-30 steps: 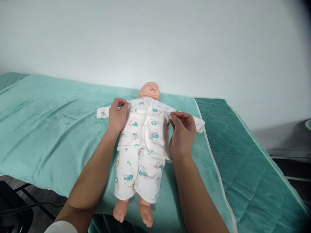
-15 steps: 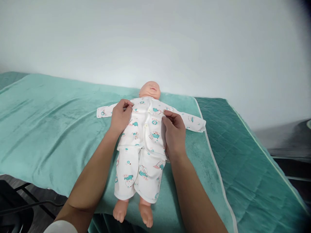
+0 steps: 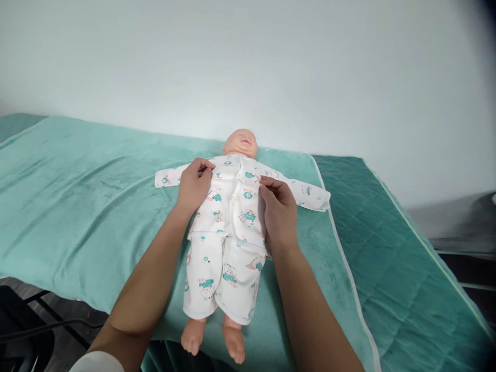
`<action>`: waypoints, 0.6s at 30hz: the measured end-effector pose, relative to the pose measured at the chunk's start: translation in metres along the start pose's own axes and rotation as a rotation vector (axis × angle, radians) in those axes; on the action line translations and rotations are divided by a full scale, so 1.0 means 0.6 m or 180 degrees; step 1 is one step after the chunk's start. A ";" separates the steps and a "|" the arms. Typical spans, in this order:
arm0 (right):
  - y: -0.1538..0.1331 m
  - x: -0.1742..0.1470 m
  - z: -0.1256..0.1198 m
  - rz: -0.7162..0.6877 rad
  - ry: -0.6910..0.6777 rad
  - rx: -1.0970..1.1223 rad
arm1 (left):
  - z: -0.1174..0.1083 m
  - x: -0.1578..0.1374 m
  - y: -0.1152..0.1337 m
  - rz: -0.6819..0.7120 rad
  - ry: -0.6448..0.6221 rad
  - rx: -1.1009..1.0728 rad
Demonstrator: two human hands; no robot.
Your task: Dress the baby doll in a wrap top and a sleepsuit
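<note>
A baby doll (image 3: 241, 143) lies on its back, head toward the wall and bare feet toward me. It wears a white printed shirt (image 3: 225, 217), buttoned down the front, with both sleeves stretched out sideways, and matching white pants (image 3: 203, 268). My left hand (image 3: 196, 183) pinches the shirt at the chest, near the sleeve on the left. On the other side of the chest, my right hand (image 3: 281, 212) pinches the shirt fabric between thumb and forefinger; its other fingers curl out of sight.
A light green blanket (image 3: 96, 217) lies under the doll, over a darker quilted cover (image 3: 380, 248) that shows at the right. Behind stands a white wall (image 3: 248, 62). A black object (image 3: 19, 330) with a cable is at the lower left, beside the bed's edge.
Almost nothing differs; both hands keep their place on the shirt. The whole view has shifted very slightly.
</note>
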State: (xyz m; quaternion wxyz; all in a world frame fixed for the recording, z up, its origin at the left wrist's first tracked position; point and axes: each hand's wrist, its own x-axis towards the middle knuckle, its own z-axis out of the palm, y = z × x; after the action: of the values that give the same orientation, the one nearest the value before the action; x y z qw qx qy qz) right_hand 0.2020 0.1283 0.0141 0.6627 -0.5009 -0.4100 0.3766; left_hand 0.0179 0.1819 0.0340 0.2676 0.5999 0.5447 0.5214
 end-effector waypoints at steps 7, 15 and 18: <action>-0.001 0.000 -0.001 0.0014 -0.0027 0.0009 | 0.000 0.000 -0.002 0.0018 -0.0015 -0.0041; -0.001 -0.002 0.001 -0.0011 -0.0040 0.0008 | 0.001 0.000 0.000 0.0018 -0.0024 0.0055; 0.000 -0.002 0.000 -0.0050 -0.0031 -0.0031 | 0.001 -0.001 0.002 -0.0028 -0.0043 0.0136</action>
State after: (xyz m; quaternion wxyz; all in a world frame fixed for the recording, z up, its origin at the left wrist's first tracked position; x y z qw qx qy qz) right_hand 0.2014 0.1276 0.0140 0.6611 -0.4991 -0.4190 0.3718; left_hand 0.0190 0.1814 0.0344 0.2607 0.6065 0.5566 0.5043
